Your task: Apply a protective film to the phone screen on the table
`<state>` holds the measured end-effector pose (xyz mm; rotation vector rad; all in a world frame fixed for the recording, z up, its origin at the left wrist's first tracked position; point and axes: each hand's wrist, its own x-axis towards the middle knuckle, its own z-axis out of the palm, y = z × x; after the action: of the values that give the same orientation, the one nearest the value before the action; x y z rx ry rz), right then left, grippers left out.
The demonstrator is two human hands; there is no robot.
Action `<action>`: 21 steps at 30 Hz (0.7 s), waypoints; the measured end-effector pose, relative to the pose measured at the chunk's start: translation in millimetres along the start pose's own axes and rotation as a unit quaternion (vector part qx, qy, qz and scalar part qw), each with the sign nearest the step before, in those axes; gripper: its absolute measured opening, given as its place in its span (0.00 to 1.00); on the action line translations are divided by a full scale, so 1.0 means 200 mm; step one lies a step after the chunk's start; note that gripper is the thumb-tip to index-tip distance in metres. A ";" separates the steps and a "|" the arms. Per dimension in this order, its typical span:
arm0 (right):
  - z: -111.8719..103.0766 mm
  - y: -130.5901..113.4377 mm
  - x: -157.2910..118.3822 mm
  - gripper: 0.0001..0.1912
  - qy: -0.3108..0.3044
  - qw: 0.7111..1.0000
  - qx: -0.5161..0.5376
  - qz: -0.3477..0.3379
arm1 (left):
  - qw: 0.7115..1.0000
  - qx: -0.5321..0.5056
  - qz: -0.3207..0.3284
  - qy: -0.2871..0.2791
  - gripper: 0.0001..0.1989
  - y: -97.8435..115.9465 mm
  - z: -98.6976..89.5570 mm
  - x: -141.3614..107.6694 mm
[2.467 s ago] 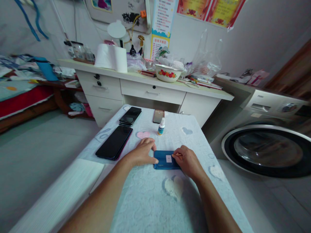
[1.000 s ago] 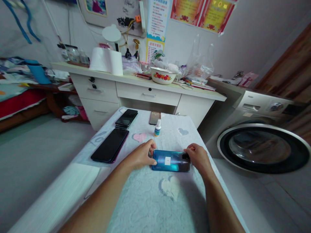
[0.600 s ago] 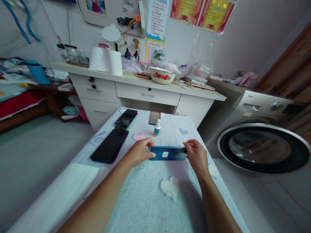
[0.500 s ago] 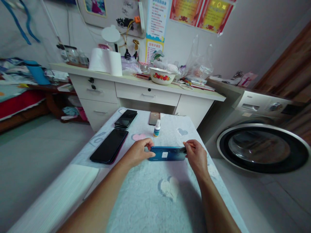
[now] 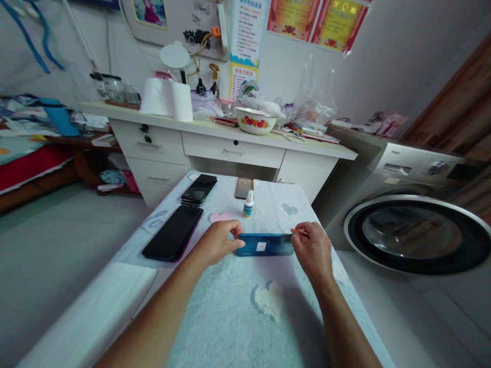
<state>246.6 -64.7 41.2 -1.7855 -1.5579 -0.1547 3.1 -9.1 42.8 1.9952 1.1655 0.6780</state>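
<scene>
A blue phone (image 5: pixel 274 246) with a small white label is tilted up on its long edge above the cloth-covered table (image 5: pixel 230 317), its back towards me. My left hand (image 5: pixel 223 240) pinches its left end between thumb and fingers. At the right end my right hand (image 5: pixel 312 248) is closed around a thin orange-brown object (image 5: pixel 302 231), too small to identify, close to the phone's corner. Behind the phone stands a small white spray bottle (image 5: pixel 248 204) with a blue label. A large dark phone (image 5: pixel 172 232) lies to the left of my left hand.
Stacked phones (image 5: pixel 199 189) lie at the table's back left, and a brownish phone or case (image 5: pixel 244 187) at the back. Beyond is a white desk (image 5: pixel 153 140) bearing a flowered bowl (image 5: pixel 256 121) and paper rolls (image 5: pixel 166 99). A washing machine (image 5: pixel 406 168) stands right.
My right hand has shifted slightly at the phone's right end, its fingers curled in more. The phone and my left hand hold nearly the same place.
</scene>
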 end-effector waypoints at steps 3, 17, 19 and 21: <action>0.00 0.00 0.00 0.06 -0.008 1.000 -0.017 -0.006 | 1.000 0.015 -0.004 -0.005 0.03 0.02 -0.01 0.00; 0.07 -0.18 -0.10 0.07 -0.062 0.993 0.053 -0.083 | 0.996 0.090 -0.021 0.002 0.03 0.09 0.00 -0.01; 0.07 -0.21 -0.11 0.08 -0.076 0.990 0.063 -0.099 | 0.996 0.091 -0.021 0.007 0.03 0.09 0.01 -0.01; 0.08 -0.23 -0.12 0.09 -0.089 0.986 0.075 -0.117 | 0.996 0.088 -0.017 0.015 0.04 0.08 0.02 -0.02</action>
<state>193.6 -74.9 38.1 -1.5309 -1.8539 0.0107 12.2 -18.8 52.7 2.1108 1.3129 0.6086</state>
